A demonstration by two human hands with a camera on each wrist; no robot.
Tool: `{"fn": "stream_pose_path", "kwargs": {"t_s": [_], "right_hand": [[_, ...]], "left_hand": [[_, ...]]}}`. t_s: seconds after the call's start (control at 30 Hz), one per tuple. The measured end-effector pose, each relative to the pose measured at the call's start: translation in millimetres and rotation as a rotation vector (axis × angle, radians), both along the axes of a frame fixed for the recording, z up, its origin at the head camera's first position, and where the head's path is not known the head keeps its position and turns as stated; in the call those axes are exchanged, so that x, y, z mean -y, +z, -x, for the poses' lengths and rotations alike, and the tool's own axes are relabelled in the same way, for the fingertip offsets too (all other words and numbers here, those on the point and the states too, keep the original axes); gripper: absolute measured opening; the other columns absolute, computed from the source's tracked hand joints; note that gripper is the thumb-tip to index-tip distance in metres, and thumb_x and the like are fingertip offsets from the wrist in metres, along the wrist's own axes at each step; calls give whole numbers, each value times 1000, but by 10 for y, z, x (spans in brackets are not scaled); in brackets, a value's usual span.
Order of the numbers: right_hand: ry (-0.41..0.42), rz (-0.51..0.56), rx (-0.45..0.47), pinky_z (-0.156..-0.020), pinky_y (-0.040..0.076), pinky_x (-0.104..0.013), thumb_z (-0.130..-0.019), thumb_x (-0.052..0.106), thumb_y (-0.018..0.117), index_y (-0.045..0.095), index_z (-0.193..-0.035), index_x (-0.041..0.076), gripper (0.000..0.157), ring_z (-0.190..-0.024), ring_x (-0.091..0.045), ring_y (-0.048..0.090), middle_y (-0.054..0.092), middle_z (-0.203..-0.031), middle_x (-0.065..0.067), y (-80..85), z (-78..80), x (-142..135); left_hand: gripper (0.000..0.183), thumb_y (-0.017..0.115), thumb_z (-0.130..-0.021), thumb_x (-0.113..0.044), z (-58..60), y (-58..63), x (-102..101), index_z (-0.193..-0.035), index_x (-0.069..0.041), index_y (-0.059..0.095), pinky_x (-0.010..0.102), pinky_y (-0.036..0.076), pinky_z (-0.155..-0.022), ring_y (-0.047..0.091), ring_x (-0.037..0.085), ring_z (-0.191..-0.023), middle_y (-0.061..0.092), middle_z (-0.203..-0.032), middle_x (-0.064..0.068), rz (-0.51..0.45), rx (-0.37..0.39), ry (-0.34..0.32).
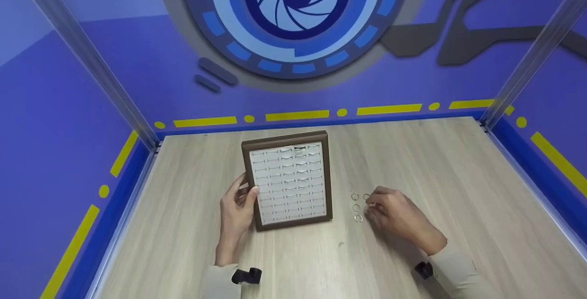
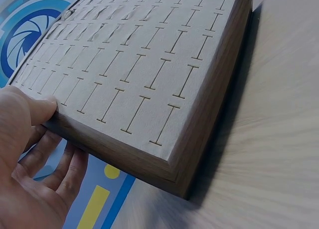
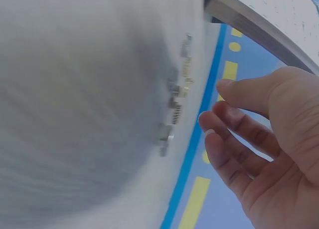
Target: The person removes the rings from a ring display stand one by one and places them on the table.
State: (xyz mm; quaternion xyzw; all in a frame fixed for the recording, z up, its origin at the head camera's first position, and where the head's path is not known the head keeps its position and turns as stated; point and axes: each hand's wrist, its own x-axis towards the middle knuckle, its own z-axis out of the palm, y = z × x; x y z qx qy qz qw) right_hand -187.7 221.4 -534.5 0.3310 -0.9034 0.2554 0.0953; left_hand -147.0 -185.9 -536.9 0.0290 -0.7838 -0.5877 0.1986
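My left hand grips the left edge of a brown-framed ring display board, thumb over the front and fingers behind. The board stands tilted up from the table, its white padded face lined with rows of slots. A ring sits in a slot near its top edge. To the right of the board, several small metal rings lie in short rows on the table. Over these rings is my right hand, covering part of them. In the right wrist view its bent fingers stand apart from the thumb, with nothing seen between them.
The pale wood-grain table is bounded by blue panels with yellow marks at the back and sides. Metal corner posts rise at the rear. A black strap is on the left wrist.
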Motion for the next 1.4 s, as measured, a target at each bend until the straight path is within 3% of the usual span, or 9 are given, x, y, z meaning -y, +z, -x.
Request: {"fn": "stream_pose_path", "kwargs": {"t_s": [0.37,0.7,1.1,1.4], "right_hand": [[33,92,-170,-70,66,-35,-85,-7,85,80,-100,7,20,-85,-17,74,73,-98,-2,328,117,232],[79,181,-227,-70,66,-35,-86,-7,84,80,-101,5,20,-84,-20,74,75,-98,-5,579,202,514],[129,289,-294,-73,66,-31,-86,-8,84,80,-103,1,20,-85,-23,74,74,-100,-8,833,281,853],[121,329,-310,-78,66,-29,-88,-6,83,79,-106,-1,19,-87,-21,74,73,-101,-8,961,273,1060]], "left_hand": [[52,72,-102,-10,-5,30,-4,-152,-4,58,44,62,-104,72,32,-117,68,-139,18,13,16,8],[50,71,-103,-9,3,11,-5,-152,-4,58,45,63,-102,73,33,-116,68,-137,19,7,-21,-5],[50,72,-103,-11,11,22,-1,-151,-5,58,45,63,-103,73,32,-115,69,-137,19,-5,-16,-1],[51,72,-103,-10,2,26,-7,-151,-5,58,46,62,-104,73,34,-117,68,-139,19,8,10,6]]}}
